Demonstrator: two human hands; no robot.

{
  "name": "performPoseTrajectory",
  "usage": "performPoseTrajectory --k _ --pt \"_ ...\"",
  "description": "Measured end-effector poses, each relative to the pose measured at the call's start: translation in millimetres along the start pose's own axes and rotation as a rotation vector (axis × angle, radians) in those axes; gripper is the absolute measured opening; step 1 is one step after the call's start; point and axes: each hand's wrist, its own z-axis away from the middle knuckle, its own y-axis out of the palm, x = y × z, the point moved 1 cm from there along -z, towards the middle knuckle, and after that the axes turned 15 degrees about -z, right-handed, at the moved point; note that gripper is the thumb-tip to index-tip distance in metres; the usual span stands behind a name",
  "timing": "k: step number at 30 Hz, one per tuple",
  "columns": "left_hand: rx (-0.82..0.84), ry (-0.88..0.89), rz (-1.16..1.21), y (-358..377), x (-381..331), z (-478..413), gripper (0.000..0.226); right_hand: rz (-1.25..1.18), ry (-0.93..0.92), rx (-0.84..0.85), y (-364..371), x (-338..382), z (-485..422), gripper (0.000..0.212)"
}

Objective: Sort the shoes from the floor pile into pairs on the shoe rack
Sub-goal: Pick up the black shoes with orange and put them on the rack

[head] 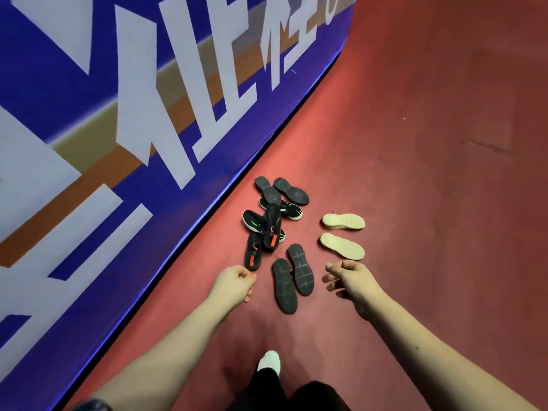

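A pile of shoes lies on the red floor beside a blue barrier. Two dark shoes (292,275) lie sole-up nearest me, between my hands. Two cream-soled shoes (342,234) lie sole-up to the right. Black shoes with orange marks (264,240) and green marks (286,209) are heaped in the middle, and two more dark soles (281,189) lie behind them. My left hand (235,284) hovers near the orange-marked shoe with fingers loosely curled and holds nothing. My right hand (350,278) hovers below the cream shoes, also loosely curled and empty. No shoe rack is in view.
A tall blue barrier (133,129) with large white lettering runs diagonally along the left. Red floor (430,143) spreads to the right and behind the pile. My foot in a white sock (269,361) stands below the shoes.
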Motion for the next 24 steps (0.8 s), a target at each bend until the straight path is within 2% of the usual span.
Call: performPoseTrajectory --k 8,13,20,24 --pt "0.066 -0.191 0.008 18 3 -123 0.024 0.129 0.181 0.157 32 13 -143 0.019" --pt "0.045 -0.274 0.046 61 20 -216 0.030 0.263 0.234 0.207 50 -12 -266 0.020" --pt "0.112 -0.379 0.126 163 78 -349 0.025 0.253 0.265 0.190 73 -113 -420 0.017" --pt "0.183 -0.406 0.086 219 134 -414 0.017 0.422 0.304 0.172 82 -182 -500 0.019"
